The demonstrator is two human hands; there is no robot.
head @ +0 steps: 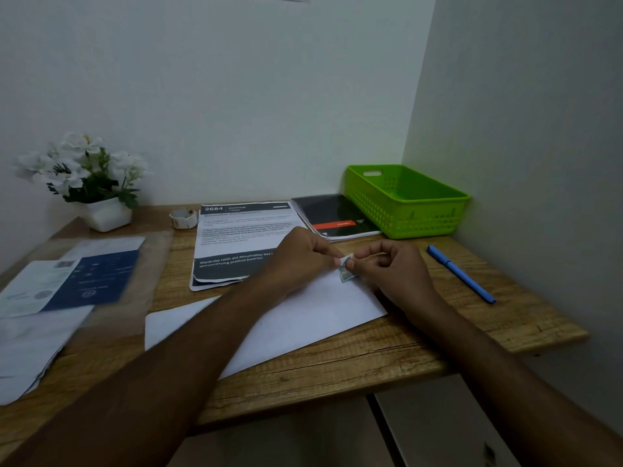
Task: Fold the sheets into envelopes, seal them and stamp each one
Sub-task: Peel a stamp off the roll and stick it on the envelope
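Observation:
A white envelope [303, 318] lies flat on the wooden desk [387, 358], slanted, with my forearms crossing over it. Above its far right corner both hands meet on a small stamp [344, 268] with a greenish picture. My left hand [303, 254] pinches the stamp's upper edge with its fingertips. My right hand [391, 267] grips the same stamp from the right with thumb and forefinger. The stamp hangs just over the envelope's corner; I cannot tell whether it touches the paper.
A green plastic basket [409, 200] sits at the back right, a black folder [337, 215] beside it. Printed sheets [242, 241] lie behind the envelope. A blue pen [460, 273] lies at the right. Documents in a clear sleeve [77, 281], a tape roll [183, 219] and a flower pot [101, 210] stand left.

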